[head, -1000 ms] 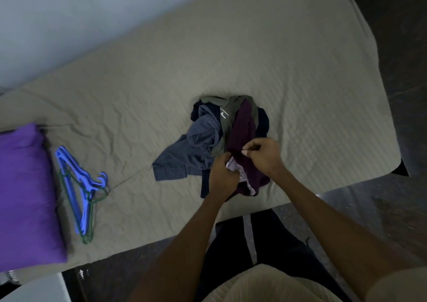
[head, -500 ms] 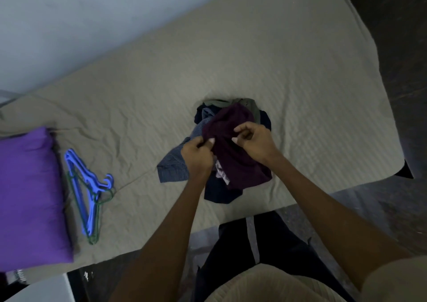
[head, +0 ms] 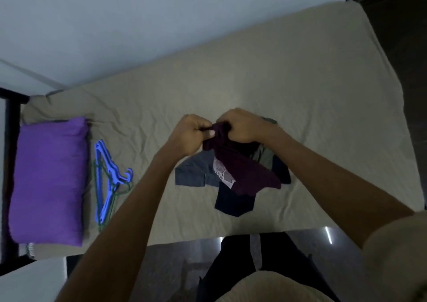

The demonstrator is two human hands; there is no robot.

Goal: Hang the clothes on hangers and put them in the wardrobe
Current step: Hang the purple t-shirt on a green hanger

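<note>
Fingers of the left hand (head: pixel 189 133) and right hand (head: pixel 240 126) clench the bunched top of a maroon garment (head: pixel 242 167), lifted above the clothes pile (head: pixel 231 197) mid-bed (head: pixel 300 89). Hangers (head: pixel 106 179) lie left. Fingertips are buried in cloth.

Maroon garment (head: pixel 240 170) bunched, lifted above pile (head: pixel 231 197)

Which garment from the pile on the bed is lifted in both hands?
The dark maroon garment: the left hand and right hand hold it; the other clothes lie flat.

The maroon garment (head: pixel 242 170) hides much of the clothes pile (head: pixel 233 200) beneath.
</note>
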